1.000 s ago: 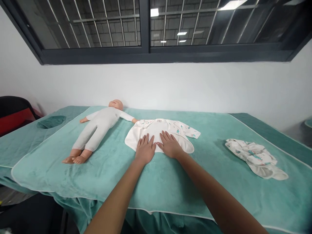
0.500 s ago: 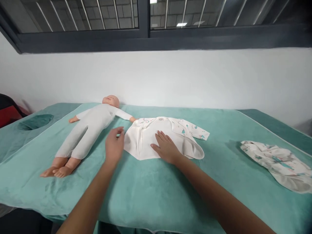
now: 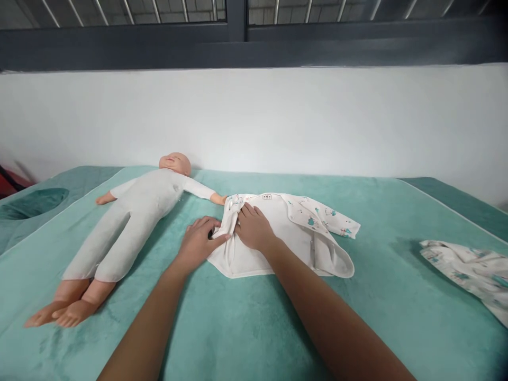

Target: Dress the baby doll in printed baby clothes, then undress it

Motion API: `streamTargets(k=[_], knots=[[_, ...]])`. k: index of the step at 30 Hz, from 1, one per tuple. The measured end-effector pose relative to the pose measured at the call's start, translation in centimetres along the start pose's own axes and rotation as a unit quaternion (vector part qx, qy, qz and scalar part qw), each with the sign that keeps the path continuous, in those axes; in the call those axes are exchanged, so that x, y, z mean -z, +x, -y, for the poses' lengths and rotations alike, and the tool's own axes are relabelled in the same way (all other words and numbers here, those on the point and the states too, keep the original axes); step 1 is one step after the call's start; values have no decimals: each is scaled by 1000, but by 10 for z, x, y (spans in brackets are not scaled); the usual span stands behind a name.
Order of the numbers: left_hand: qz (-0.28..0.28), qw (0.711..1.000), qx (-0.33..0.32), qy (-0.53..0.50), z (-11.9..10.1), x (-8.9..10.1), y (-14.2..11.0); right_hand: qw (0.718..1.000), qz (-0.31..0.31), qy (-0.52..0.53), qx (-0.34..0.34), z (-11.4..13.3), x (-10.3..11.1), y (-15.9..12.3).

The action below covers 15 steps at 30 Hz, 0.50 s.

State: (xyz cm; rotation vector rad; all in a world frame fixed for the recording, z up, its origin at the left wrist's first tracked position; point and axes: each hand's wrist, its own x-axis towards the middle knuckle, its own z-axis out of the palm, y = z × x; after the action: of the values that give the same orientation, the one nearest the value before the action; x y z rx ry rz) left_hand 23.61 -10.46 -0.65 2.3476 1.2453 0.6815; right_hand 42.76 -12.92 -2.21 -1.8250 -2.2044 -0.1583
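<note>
A white baby shirt (image 3: 293,233) with a small teal print lies spread on the teal towel (image 3: 246,317). My left hand (image 3: 198,244) is closed on the shirt's left edge, with the cloth bunched between thumb and fingers. My right hand (image 3: 253,227) lies on the shirt right beside it, its fingers curled at the same left edge near the collar. A baby doll (image 3: 130,211) in a pale grey suit lies on its back to the left, one arm reaching almost to the shirt.
A second crumpled printed garment (image 3: 468,270) lies at the right of the bed. A white wall (image 3: 278,121) rises behind the bed, under a dark window frame. A darker teal cover with a round hole (image 3: 27,201) shows at the far left.
My left hand left the shirt's front, swung out to the left and came back to grip its left edge. My right hand slid left to the same edge. The view came closer.
</note>
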Motion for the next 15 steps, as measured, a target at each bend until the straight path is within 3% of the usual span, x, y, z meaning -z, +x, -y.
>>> streamTargets(k=[5,8,11,15], knots=[[-35,978,120,-170,-7,6,-2,999,-20,35,-8,-1,-3,-2],[-62,964,142,-216,-9,7,-2,999,-21,48,-13,-2,-2,-2],[-17,973,127,-191,-11,4,-3,998,-28,54,-22,-2,0,-2],[22,991,108,-72,-13,0,-5,998,-21,51,-36,-2,1,-1]])
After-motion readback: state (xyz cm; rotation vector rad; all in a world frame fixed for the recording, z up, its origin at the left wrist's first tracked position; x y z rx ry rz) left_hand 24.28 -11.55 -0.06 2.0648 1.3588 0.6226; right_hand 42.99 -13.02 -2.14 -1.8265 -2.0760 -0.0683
